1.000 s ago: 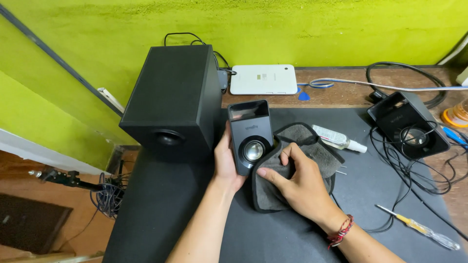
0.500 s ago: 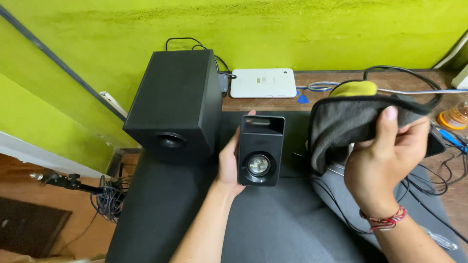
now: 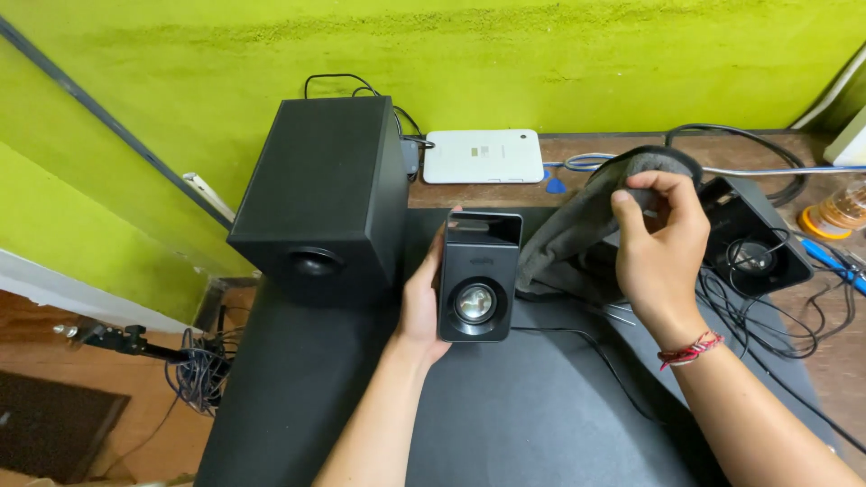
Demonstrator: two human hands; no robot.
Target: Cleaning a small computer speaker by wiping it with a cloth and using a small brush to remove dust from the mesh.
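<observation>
A small black speaker (image 3: 478, 275) with a round silver cone stands upright on the dark mat (image 3: 505, 406). My left hand (image 3: 422, 298) grips its left side. My right hand (image 3: 657, 239) holds a grey cloth (image 3: 577, 225) by its top edge, lifted just right of the speaker, with the cloth's lower end resting on the mat. A thin black cable (image 3: 595, 356) runs from the speaker across the mat.
A large black subwoofer (image 3: 329, 194) stands left of the small speaker. A second small speaker (image 3: 753, 239) lies at the right among tangled cables (image 3: 767, 316). A white tablet-like device (image 3: 483, 155) lies by the green wall. An orange-lidded container (image 3: 834, 212) sits far right.
My right hand lifted the grey cloth off the small speaker, raised it to the right, and has now lowered it beside the speaker. My left hand kept hold of the speaker.
</observation>
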